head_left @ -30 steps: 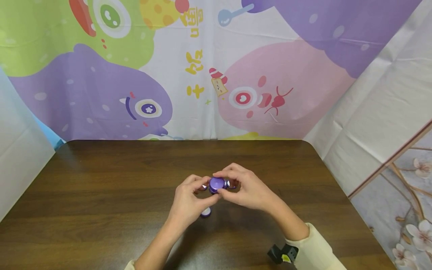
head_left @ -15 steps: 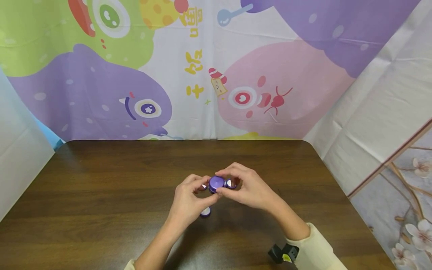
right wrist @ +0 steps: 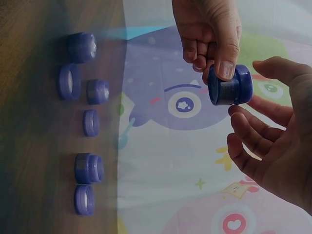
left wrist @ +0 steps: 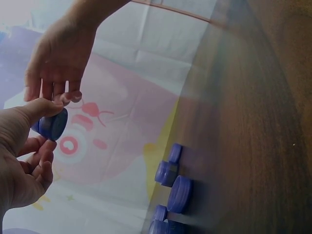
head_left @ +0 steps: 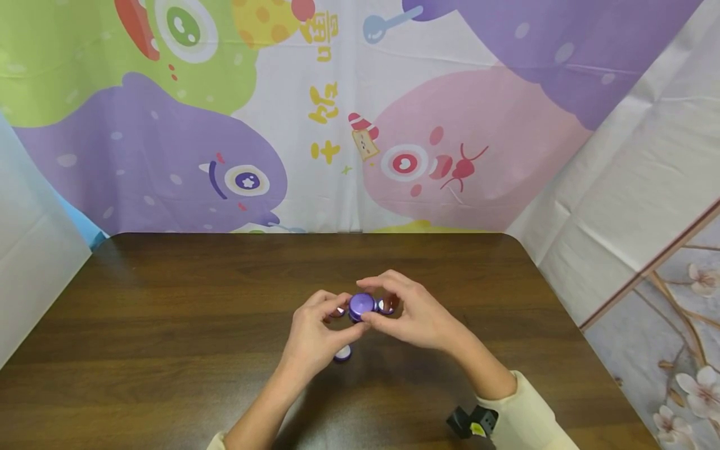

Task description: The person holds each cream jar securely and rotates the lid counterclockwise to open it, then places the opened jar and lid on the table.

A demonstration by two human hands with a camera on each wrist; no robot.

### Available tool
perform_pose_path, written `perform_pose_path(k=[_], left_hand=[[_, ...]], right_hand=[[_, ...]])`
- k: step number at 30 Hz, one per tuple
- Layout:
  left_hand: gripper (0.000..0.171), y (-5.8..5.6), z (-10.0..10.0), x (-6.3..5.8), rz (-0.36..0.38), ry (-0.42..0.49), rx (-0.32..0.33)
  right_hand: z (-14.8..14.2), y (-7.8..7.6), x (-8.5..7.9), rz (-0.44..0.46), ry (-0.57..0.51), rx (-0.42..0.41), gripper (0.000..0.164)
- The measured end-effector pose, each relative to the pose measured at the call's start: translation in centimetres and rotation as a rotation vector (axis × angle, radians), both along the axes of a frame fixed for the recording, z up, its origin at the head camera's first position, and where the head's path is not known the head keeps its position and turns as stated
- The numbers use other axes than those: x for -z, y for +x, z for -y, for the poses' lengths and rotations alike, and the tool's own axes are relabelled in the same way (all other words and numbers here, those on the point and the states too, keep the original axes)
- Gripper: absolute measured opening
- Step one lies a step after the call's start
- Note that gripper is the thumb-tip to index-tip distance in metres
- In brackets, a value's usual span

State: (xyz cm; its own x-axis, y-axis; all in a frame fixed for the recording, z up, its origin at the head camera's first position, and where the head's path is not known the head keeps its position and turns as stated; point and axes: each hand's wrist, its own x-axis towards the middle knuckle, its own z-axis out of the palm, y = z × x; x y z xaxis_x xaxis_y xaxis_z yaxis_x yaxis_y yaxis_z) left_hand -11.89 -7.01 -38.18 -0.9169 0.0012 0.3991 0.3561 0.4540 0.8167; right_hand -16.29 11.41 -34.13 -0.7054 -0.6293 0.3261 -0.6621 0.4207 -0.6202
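A small purple jar with its lid on (head_left: 362,306) is held up over the middle of the table. My left hand (head_left: 315,331) pinches it; in the right wrist view the left thumb presses the jar's side. Around the lid (right wrist: 245,85) spread the fingers of my right hand (head_left: 416,312), with the index finger lifted off. In the right wrist view a gap shows between one right digit and the lid; whether another fingertip touches is unclear. Below lie several purple pieces, among them an uncovered jar (right wrist: 89,168), a white-lined lid (head_left: 343,353) and another ring-shaped lid (right wrist: 69,82).
The dark wooden table (head_left: 169,350) reaches back to a printed cloth (head_left: 450,144) with cartoon figures. A black device (head_left: 472,422) sits by the right cuff. At the right stands a flower-patterned panel (head_left: 675,350).
My right hand's fingers have shifted around the lid, and its index finger has come away from the lid's far edge. The left hand holds the jar in the same spot.
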Motion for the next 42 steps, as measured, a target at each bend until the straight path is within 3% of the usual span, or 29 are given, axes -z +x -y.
perform_pose_path(k=[7,15,25,34,38,42], left_hand=[[0.033,0.01,-0.02,-0.02,-0.016,-0.010,-0.002],[0.033,0.02,0.03,0.09,-0.020,-0.018,-0.003],[0.032,0.01,0.06,0.03,-0.015,0.001,-0.009],[0.033,0.06,0.10,0.08,-0.012,-0.002,-0.005],[0.032,0.05,0.17,0.06,-0.001,0.005,-0.012],[0.032,0.03,0.16,-0.01,0.000,0.002,-0.012]], right_hand=[[0.06,-0.13,0.27,-0.018,-0.011,0.039,0.033],[0.06,-0.02,0.01,0.004,-0.006,-0.020,0.033],[0.13,-0.05,0.21,-0.022,-0.026,0.028,0.035],[0.05,0.10,0.00,0.012,0.000,-0.020,0.036],[0.09,0.15,-0.09,-0.003,-0.015,0.007,0.041],[0.13,0.07,0.00,-0.027,-0.036,0.037,0.035]])
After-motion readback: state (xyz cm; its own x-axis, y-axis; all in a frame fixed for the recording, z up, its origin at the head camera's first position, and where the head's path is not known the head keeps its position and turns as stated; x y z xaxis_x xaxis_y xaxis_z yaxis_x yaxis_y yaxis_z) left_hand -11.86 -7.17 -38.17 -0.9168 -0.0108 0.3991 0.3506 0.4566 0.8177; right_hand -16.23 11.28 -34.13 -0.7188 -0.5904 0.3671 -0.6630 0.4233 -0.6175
